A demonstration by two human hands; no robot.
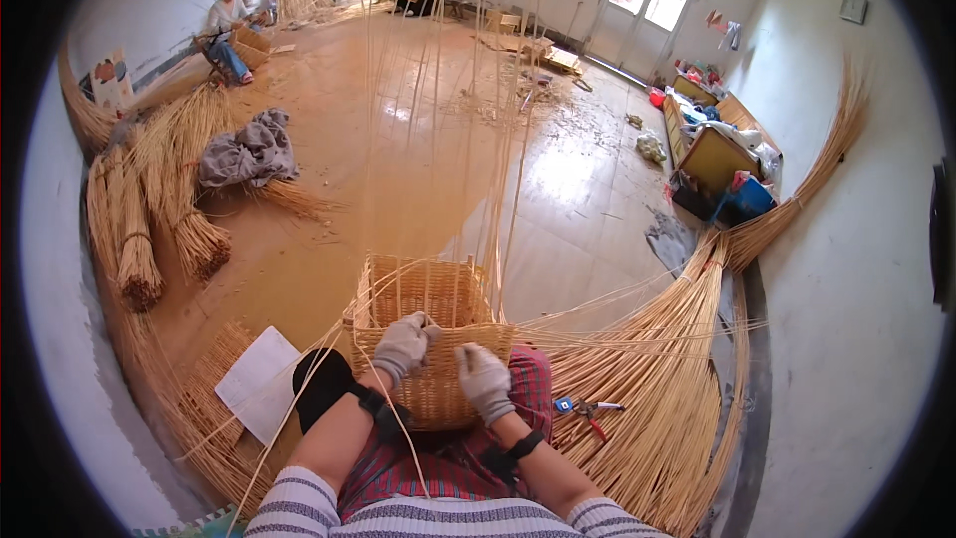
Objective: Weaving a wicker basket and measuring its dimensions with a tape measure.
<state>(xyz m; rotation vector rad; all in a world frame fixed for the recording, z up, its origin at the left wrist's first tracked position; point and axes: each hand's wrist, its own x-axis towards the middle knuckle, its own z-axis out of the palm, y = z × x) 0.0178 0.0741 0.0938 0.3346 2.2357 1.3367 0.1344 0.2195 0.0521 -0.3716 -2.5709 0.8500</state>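
A square wicker basket [436, 401] rests in my lap, its opening facing up, with long loose upright strands rising from its far side. My left hand [404, 347], in a pale work glove, is closed at the near rim, its fingertips pinched on a wicker strand. Beside it on the right, my right hand [485, 381], gloved too, presses curled fingers against the top of the near wall; what they hold is hidden. Thin loose strands trail from the basket to both sides.
A large bundle of wicker rods [647, 399] fans out at my right, with red-handled pliers [597, 423] and a blue tape measure [565, 405] on it. At my left lie white paper [257, 384] and a woven panel [214, 369]. Two people sit at the back.
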